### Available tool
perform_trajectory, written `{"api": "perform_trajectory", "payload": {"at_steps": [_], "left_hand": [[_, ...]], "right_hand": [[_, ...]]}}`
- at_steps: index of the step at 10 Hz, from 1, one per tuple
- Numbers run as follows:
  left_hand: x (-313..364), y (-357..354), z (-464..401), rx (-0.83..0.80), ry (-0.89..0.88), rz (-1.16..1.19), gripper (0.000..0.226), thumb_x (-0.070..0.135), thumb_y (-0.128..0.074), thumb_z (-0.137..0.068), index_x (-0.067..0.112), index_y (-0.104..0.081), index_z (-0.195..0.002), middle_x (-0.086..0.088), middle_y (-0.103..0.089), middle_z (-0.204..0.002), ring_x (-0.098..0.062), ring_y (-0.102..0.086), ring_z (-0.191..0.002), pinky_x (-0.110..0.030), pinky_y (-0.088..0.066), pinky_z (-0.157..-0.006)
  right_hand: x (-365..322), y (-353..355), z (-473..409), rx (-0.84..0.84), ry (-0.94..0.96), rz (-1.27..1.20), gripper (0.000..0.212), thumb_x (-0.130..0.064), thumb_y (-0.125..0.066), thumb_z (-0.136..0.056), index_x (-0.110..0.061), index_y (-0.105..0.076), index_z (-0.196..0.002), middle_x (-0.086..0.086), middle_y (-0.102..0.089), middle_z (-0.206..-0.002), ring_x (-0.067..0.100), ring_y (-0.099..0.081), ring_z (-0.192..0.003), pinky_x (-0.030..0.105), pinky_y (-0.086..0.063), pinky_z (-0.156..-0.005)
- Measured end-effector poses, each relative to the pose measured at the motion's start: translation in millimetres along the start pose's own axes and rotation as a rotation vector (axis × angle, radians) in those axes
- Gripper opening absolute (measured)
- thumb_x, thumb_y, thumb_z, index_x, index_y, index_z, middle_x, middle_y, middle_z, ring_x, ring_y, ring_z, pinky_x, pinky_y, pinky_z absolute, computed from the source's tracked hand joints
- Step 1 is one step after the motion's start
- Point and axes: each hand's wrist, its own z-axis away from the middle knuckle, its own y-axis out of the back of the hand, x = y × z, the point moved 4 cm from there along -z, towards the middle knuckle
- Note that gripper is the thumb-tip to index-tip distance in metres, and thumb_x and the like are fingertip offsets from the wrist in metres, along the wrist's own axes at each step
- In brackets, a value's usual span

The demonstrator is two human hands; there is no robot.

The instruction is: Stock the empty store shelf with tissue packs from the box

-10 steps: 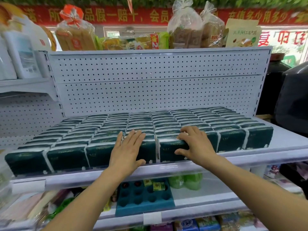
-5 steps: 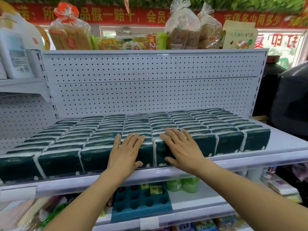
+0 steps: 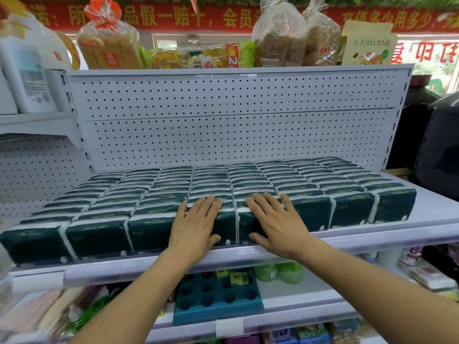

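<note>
Dark green tissue packs (image 3: 99, 234) stand in several tight rows across the white shelf (image 3: 409, 234), filling it from front lip to the pegboard back. My left hand (image 3: 196, 224) lies flat, fingers spread, on the front face and top of a middle pack. My right hand (image 3: 275, 219) lies flat the same way on the pack just to the right of it. Neither hand grips anything. The box is not in view.
Bagged bread (image 3: 109, 43) and snack packs (image 3: 203, 58) sit on the top shelf. A white jug (image 3: 27, 75) stands upper left. Below, a teal holed tray (image 3: 216, 299) and green bottles (image 3: 280, 271) rest on the lower shelf. A dark appliance (image 3: 439, 145) stands to the right.
My right hand has gone from curled over a front pack to flat with fingers spread, and shifted left. My left hand stays pressed on its pack.
</note>
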Motion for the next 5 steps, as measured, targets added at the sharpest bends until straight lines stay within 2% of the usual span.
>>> {"api": "perform_trajectory", "payload": {"at_steps": [1, 2, 4, 5], "left_hand": [[1.6, -0.1, -1.4, -0.005, 0.000, -0.006, 0.080, 0.057, -0.042, -0.097, 0.027, 0.003, -0.156, 0.005, -0.002, -0.165, -0.016, -0.003, -0.152, -0.047, -0.002, -0.123], [2.6, -1.4, -2.9, -0.015, 0.009, -0.012, 0.078, 0.055, -0.041, -0.099, 0.027, 0.003, -0.157, 0.005, -0.003, -0.165, -0.017, -0.004, -0.152, -0.048, -0.003, -0.122], [2.2, 4.3, -4.2, -0.091, 0.000, -0.001, 0.079, 0.054, -0.042, -0.098, 0.027, 0.004, -0.156, 0.004, 0.000, -0.165, -0.017, 0.000, -0.152, -0.051, 0.000, -0.122], [-3.8, 11.6, 0.2, -0.069, 0.005, 0.014, 0.083, 0.057, -0.045, -0.096, 0.028, 0.004, -0.156, 0.006, 0.002, -0.165, -0.016, 0.006, -0.152, -0.055, 0.007, -0.120]], "right_hand": [[-3.3, 2.0, -1.9, -0.023, -0.011, -0.029, 0.083, -0.065, -0.036, -0.087, -0.019, -0.016, -0.153, 0.007, -0.028, -0.158, 0.030, -0.027, -0.144, 0.059, -0.019, -0.115], [-4.7, 2.2, -3.3, -0.069, -0.014, -0.058, 0.084, -0.063, -0.038, -0.092, -0.020, -0.002, -0.155, 0.004, -0.011, -0.163, 0.027, -0.010, -0.149, 0.057, -0.001, -0.117], [-5.5, 17.1, -8.0, -0.188, -0.040, -0.086, 0.081, -0.056, -0.045, -0.093, -0.024, -0.004, -0.154, 0.000, -0.008, -0.162, 0.021, -0.005, -0.149, 0.060, 0.002, -0.116], [-7.9, 31.2, -7.1, -0.192, -0.096, -0.150, 0.077, -0.053, -0.047, -0.093, -0.028, -0.008, -0.154, -0.003, -0.001, -0.163, 0.019, 0.003, -0.150, 0.060, 0.005, -0.116]]}}
